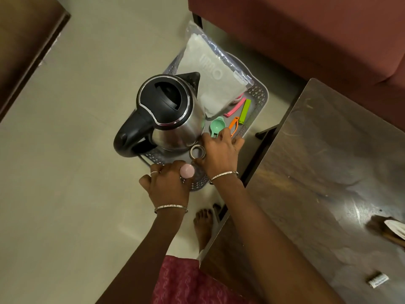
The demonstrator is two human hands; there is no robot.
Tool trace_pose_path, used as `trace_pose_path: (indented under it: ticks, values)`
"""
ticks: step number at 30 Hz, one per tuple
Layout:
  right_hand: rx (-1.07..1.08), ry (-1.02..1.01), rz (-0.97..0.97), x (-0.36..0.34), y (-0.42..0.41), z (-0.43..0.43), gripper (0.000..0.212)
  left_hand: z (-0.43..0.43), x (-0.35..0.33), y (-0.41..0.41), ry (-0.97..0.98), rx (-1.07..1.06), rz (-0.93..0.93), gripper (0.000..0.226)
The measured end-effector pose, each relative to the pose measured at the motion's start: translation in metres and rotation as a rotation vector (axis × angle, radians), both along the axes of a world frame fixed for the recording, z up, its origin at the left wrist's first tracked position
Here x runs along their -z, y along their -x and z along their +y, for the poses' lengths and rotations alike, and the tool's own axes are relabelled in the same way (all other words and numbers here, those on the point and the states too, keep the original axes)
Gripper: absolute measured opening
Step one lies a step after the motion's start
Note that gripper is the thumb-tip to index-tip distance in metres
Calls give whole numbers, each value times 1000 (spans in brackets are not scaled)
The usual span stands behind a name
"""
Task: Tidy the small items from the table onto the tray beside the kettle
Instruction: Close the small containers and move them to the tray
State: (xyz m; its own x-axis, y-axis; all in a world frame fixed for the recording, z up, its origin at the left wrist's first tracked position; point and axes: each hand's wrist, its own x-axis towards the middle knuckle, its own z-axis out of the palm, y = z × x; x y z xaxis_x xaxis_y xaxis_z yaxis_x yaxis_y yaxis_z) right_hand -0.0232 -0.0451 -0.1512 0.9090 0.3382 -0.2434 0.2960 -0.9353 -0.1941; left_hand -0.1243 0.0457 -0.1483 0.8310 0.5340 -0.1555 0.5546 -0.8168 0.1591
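A grey perforated tray (pixel 259 96) lies on the floor with a steel kettle (pixel 168 113) standing on it. My left hand (pixel 167 183) holds a small round pink item (pixel 187 171) over the tray's near corner. My right hand (pixel 221 154) is over the tray with its thumb and fingers around a small roll of tape (pixel 197 151) beside the kettle's base. On the tray lie a green measuring spoon (pixel 216 126), an orange tool (pixel 234 125), a pink clip (pixel 235 109), a lime clip (pixel 245 111) and a clear bag of white tissue (pixel 210 77).
A dark wooden table (pixel 328 172) stands at the right, bearing a small white packet (pixel 378 280) and a brush-like thing (pixel 388 229) at the edge. A red sofa (pixel 306 29) is behind the tray. My bare foot (pixel 203 224) is on the pale floor.
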Motion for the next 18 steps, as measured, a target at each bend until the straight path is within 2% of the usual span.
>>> trace_pose_path:
  ticks: [5, 8, 13, 18]
  values:
    - [26, -19, -37, 1, 1, -2, 56, -5, 0, -5, 78, 12, 117, 13]
    - [75, -117, -10, -3, 2, -15, 51, -11, -2, -9, 89, 4, 122, 14]
    - [298, -281, -130, -16, 16, -50, 30, -17, 2, -13, 83, 4, 177, 14]
    - [530, -418, -143, -21, 42, -78, 14, -19, -1, -18, 67, -14, 198, 22]
